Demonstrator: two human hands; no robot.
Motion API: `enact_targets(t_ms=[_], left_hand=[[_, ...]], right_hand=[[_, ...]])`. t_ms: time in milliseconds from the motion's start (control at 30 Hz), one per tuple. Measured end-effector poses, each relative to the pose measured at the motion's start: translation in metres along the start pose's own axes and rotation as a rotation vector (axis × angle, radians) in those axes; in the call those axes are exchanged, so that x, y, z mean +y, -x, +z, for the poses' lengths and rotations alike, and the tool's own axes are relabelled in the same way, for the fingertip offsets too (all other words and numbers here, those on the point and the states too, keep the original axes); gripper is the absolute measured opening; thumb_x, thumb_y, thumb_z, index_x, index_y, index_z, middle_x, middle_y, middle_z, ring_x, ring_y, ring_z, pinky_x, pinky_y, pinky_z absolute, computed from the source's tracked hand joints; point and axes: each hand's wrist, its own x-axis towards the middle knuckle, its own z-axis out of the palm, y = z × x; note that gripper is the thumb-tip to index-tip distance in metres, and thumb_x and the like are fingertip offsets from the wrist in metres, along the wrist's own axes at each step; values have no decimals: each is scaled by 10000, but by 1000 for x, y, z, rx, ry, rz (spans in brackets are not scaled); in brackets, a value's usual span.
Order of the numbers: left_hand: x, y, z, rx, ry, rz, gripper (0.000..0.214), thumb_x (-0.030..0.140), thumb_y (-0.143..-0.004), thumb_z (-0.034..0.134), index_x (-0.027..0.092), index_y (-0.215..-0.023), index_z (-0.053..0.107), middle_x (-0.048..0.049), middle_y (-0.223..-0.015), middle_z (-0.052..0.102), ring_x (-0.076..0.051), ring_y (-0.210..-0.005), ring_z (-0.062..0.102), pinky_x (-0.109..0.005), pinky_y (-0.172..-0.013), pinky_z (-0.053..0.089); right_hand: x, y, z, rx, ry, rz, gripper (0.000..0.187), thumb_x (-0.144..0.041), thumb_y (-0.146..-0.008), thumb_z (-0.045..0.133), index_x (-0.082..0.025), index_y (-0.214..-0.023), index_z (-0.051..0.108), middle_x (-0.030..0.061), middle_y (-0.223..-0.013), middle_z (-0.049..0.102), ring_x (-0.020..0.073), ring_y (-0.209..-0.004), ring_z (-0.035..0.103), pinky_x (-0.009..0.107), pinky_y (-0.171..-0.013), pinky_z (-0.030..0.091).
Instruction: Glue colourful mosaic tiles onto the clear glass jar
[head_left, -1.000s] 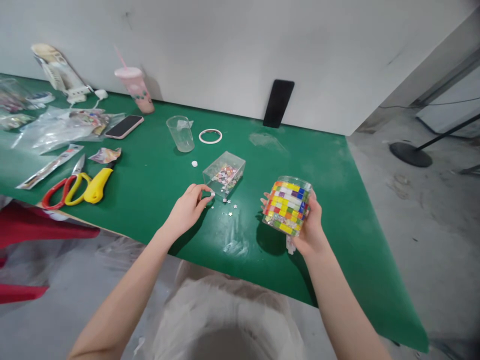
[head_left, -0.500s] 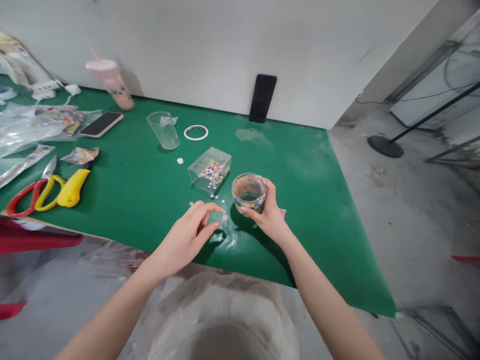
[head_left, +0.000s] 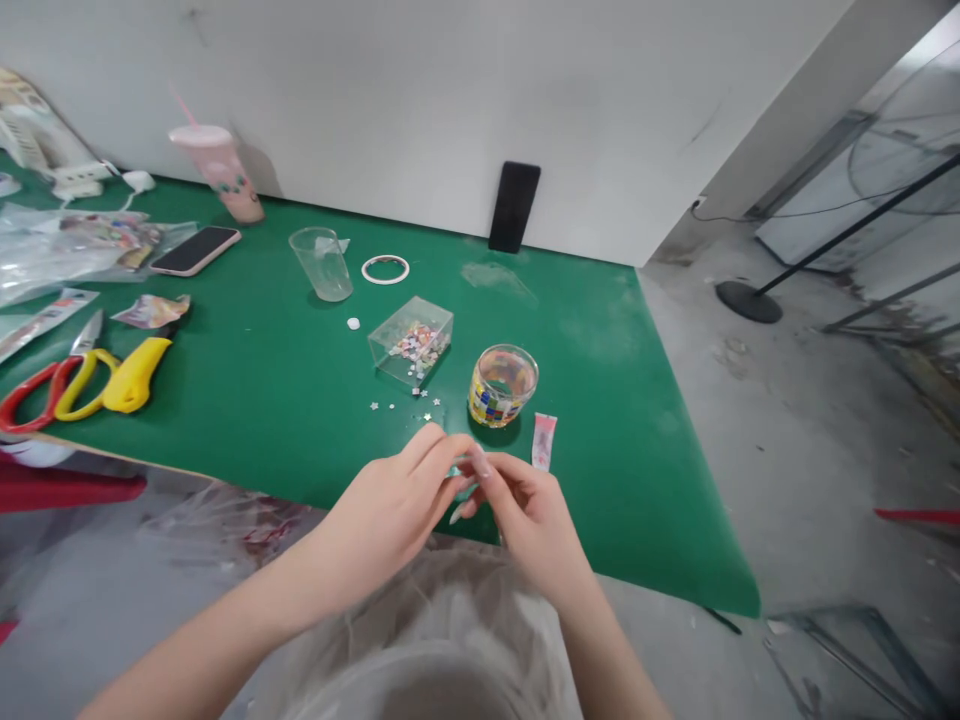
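My left hand and my right hand meet at the fingertips above the front edge of the green table. Both are closed in a pinch, and whatever lies between the fingertips is too small and covered to make out. Just beyond them a glass cup with colourful mosaic tiles around its side stands upright, touched by neither hand. A small pink-and-white tube lies beside my right hand. Farther left, a clear plastic box holds many small pale and coloured pieces. Several tiny star pieces are scattered in front of it.
A clear plastic cup and a white ring are farther back. A black phone-like slab leans on the wall. Scissors, a yellow-handled tool, a phone and a pink tumbler are at left.
My right hand has let go of the glass cup, which now stands on the table, and has come to my left hand. The small pale square tile in my left fingertips is no longer visible.
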Motion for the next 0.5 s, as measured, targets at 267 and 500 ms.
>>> enact_targets(t_ms=[267,500], left_hand=[[-6,-5,8,138,255,-122,316,313,-896,497,264,-1208,476,25,-815,493,-100,-618,476,-224,-577,409],[-6,-1,49,278,509,-180,298,337,-958,304,199,-734,445,23,-676,464,-112,-610,451,-238,-582,374]], right_hand=[[5,-12,-9,-17,-285,19,404,-523,-840,539,-154,-702,626,6,-527,619,82,-412,550,150,-335,325],[26,-3,9,-26,-511,89,436,-533,-827,551,-164,-595,537,-77,-364,437,31,-284,352,155,-318,253]])
